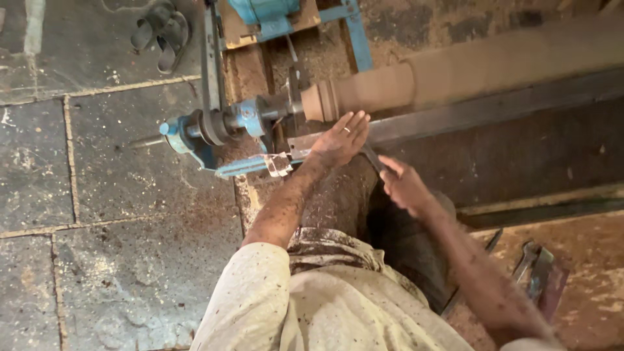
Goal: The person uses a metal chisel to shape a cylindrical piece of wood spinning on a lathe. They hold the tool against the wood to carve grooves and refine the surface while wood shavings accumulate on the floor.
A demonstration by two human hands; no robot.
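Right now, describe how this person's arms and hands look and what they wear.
Both forearms are bare and flecked with sawdust. The left hand wears a thin ring on one finger. The right hand shows no ring. A short, off-white, speckled sleeve covers the left upper arm.

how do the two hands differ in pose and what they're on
The left hand lies flat with fingers spread, palm down on the metal bar by the wooden piece; the right hand is closed around a dark tool. The left sits nearer the wood, the right lower and back. The left wears a ring; none shows on the right. Both are flecked with sawdust.
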